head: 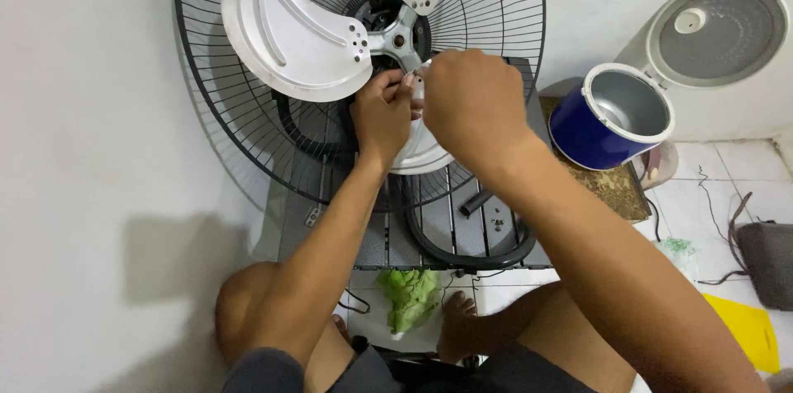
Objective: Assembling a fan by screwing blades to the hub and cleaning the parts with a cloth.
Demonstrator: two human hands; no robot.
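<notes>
White tiled floor (743, 163) under green rag (410, 298), yellow sheet (747, 329).

The lower fan blade (417, 153) is largely hidden behind the right hand (471, 104), the fan guard (239, 112) is cut off at the top edge, and whatever is pinched in the fingers (409, 83) cannot be made out.

Bright, even indoor light; soft shadow at lower left on the wall (83, 195); sharp centre, wide-angle bending at edges.

The fan blades (289, 38) were pale white-grey, set against a black wire fan guard (223, 104). The rice cooker (607, 116) was deep blue with a silvery inner pot and grey lid. A crumpled cloth (410, 298) was light green; a flat sheet (747, 331) was yellow.
</notes>
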